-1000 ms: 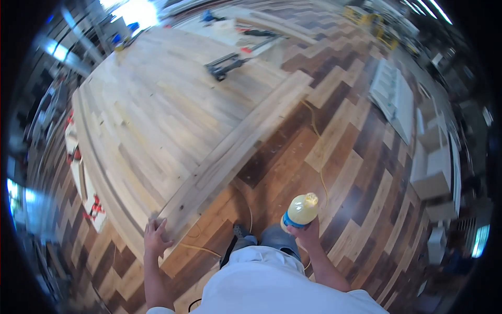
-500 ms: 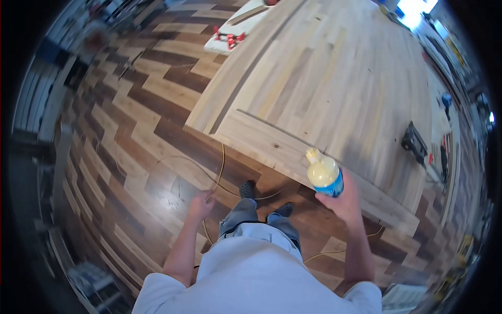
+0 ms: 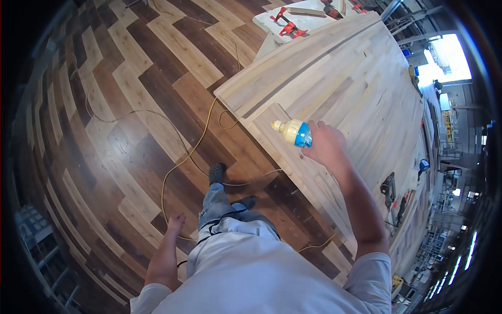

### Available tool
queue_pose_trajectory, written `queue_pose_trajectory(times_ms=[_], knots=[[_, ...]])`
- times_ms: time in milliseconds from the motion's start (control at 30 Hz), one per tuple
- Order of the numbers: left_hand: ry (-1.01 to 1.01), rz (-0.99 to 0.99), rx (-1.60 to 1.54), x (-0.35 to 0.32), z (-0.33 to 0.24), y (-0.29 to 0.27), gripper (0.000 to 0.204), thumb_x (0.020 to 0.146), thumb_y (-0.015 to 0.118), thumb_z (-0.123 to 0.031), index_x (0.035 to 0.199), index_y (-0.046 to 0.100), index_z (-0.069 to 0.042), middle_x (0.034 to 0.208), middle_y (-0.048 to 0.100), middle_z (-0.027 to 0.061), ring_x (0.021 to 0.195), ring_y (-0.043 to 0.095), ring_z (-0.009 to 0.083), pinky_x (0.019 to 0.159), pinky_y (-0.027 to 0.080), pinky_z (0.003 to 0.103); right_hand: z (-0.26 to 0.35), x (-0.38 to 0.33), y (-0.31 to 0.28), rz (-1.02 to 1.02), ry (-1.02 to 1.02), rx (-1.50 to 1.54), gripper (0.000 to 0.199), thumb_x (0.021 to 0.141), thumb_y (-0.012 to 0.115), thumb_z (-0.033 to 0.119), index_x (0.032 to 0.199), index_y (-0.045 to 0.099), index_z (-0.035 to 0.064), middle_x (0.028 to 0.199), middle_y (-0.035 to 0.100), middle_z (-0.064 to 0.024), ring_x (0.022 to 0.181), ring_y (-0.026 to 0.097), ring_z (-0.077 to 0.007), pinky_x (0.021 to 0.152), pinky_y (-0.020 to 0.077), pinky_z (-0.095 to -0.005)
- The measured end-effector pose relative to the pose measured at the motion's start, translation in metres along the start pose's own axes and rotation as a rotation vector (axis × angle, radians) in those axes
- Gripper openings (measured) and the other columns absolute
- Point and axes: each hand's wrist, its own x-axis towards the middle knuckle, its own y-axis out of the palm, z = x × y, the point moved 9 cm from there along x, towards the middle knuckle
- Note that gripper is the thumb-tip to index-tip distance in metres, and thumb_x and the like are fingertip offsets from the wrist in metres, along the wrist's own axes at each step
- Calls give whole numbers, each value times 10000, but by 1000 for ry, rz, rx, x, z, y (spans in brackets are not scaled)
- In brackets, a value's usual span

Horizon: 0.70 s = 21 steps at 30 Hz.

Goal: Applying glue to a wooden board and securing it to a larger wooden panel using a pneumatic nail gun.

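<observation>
One panel (image 3: 361, 94), two hands (image 3: 327, 145) (right holds one bottle (image 3: 291, 132))

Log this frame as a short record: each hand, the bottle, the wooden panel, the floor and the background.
Right hand: right hand gripping the bottle
Left hand: left hand low over the floor; nothing seen held
Bottle: pale yellow, blue label, tilted, tip toward picture left; contact with panel unclear
Wooden panel: wooden panel of joined strips, beneath the bottle
Floor: light and dark planks, yellow cord across them
Background: red clamps on a white board
</observation>
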Motion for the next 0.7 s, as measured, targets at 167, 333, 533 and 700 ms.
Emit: queue_pose_trajectory(times_ms=[167, 333, 533, 700], knots=[[53, 12, -97, 23, -34, 4, 413, 841, 630, -239, 1206, 620, -45, 884, 675, 59, 742, 618, 122, 679, 499, 274, 23, 22, -5, 78, -28, -60, 472, 630, 752, 280, 1009, 570, 64, 895, 628, -134, 816, 641, -328, 704, 524, -424], [92, 17, -153, 26, -52, 2, 398, 839, 631, -235, 1187, 632, -43, 898, 680, 63, 745, 623, 128, 698, 499, 277, 27, 37, 1, 118, -58, -84, 473, 626, 771, 287, 990, 568, 64, 899, 630, -133, 820, 644, -321, 712, 523, -417], [56, 20, -110, 26, -50, -10, 381, 830, 637, -233, 1158, 649, -40, 858, 681, 62, 748, 623, 122, 715, 497, 277, 42, 46, -7, 140, -63, -135, 461, 621, 793, 274, 970, 566, 74, 872, 628, -130, 837, 646, -325, 736, 515, -437], [25, 8, -99, 33, -45, -15, 380, 828, 630, -226, 1154, 645, -32, 858, 683, 73, 741, 623, 128, 715, 498, 278, 49, 50, -10, 173, -56, -101, 441, 627, 785, 302, 927, 558, 72, 854, 627, -141, 834, 644, -330, 734, 507, -448]])
